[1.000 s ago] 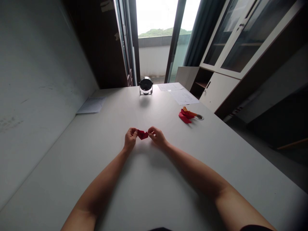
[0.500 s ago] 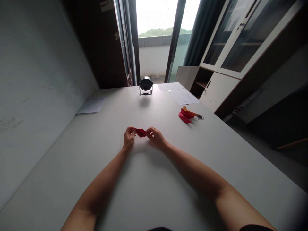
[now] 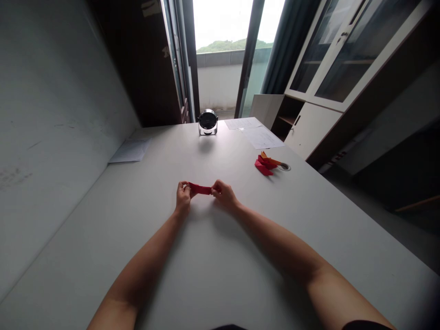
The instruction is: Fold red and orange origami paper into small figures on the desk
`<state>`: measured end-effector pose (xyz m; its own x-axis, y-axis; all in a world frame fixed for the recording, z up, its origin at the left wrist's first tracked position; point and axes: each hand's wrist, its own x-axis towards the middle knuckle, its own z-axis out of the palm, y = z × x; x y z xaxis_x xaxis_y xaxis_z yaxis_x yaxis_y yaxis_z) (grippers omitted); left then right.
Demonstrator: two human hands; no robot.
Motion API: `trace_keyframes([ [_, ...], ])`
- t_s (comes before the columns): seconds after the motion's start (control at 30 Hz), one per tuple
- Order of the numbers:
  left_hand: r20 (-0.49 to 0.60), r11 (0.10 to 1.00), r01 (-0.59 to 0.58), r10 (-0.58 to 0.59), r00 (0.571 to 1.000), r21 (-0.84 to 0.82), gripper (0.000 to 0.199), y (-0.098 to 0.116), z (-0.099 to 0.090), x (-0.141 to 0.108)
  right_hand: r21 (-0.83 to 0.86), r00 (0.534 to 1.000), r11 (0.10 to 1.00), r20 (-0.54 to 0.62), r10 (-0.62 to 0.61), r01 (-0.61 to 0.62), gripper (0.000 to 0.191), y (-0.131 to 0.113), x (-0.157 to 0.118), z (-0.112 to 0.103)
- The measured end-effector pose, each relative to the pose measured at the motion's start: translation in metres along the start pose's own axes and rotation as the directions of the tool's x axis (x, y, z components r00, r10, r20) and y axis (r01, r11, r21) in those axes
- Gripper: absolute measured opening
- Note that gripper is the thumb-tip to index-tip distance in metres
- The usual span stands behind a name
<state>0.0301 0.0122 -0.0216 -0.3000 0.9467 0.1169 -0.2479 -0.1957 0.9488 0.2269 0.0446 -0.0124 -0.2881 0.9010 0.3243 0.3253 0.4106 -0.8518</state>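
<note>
A piece of folded red paper [image 3: 201,189] stretches between my two hands, above the middle of the white table [image 3: 202,256]. My left hand [image 3: 183,196] pinches its left end, and my right hand [image 3: 222,193] pinches its right end. The paper looks like a narrow band, slightly wider on the left. To the right and farther back, folded red and orange paper pieces [image 3: 265,165] lie in a small pile.
A round black device on a metal stand [image 3: 208,121] is at the table's far edge. Printed sheets [image 3: 263,137] lie at the back right, another sheet [image 3: 130,150] at the left by the wall [image 3: 62,110]. A cable hole [image 3: 285,167] is beside the pile.
The red paper has gone from a pointed, diamond-like shape to a longer, straighter band. My hands have moved slightly apart, both still holding its ends.
</note>
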Motion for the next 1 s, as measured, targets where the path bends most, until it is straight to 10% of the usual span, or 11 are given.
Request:
trace_keyframes([
  [0.27,0.102,0.998,-0.06,0.059,0.993,0.004,0.029,0.008,0.006,-0.007,-0.124,0.987,0.987,0.135,-0.085,0.102,0.028,-0.008,-0.006,0.004],
  [0.6,0.104,0.974,-0.133,0.115,0.988,0.186,0.018,0.015,0.008,-0.012,-0.263,0.981,0.948,0.125,-0.15,0.179,0.014,-0.008,-0.004,-0.003],
  [0.8,0.317,0.573,-0.474,0.356,0.879,0.669,0.03,0.033,0.006,-0.018,-0.347,0.969,0.906,0.143,-0.203,0.241,0.014,-0.009,-0.004,-0.004],
  [1.0,0.492,0.258,-0.56,0.283,0.823,0.787,0.026,0.031,0.006,-0.02,-0.429,0.955,0.854,0.17,-0.244,0.295,0.016,-0.003,-0.002,-0.008],
])
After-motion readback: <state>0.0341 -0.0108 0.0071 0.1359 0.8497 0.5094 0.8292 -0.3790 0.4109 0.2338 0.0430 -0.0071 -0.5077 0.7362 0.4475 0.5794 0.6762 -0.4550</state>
